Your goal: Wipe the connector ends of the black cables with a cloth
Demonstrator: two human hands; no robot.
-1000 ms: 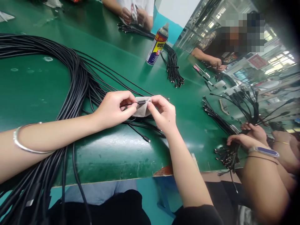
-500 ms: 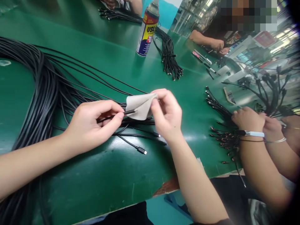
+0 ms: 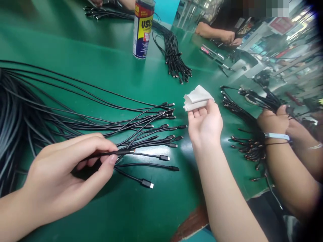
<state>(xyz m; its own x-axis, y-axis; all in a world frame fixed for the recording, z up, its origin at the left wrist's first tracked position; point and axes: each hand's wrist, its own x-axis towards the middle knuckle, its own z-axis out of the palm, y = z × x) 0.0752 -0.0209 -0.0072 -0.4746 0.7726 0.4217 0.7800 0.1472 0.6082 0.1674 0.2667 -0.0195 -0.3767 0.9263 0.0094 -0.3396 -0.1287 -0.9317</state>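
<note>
Between thumb and fingertips, my left hand (image 3: 73, 174) pinches a black cable (image 3: 123, 152), whose end points right and shows small coloured bits at its tip. Beneath and beyond it, many black cables (image 3: 101, 126) fan out across the green table, several ending in USB-C plugs (image 3: 147, 183). Off to the right, my right hand (image 3: 205, 122) is turned palm up and holds a folded pale grey cloth (image 3: 198, 97) by its edge between thumb and fingers. The cloth is apart from the cable.
A spray can (image 3: 143, 32) stands at the back, beside a tied cable bundle (image 3: 175, 58). A co-worker's hands (image 3: 274, 121) handle cables at the right. Another person's hands (image 3: 230, 38) work at the far side. The near table edge (image 3: 194, 218) is chipped.
My right hand has drawn the cloth away from the cable tip, to the right, and turned palm up. My left hand has shifted left and nearer, still pinching the cable.
</note>
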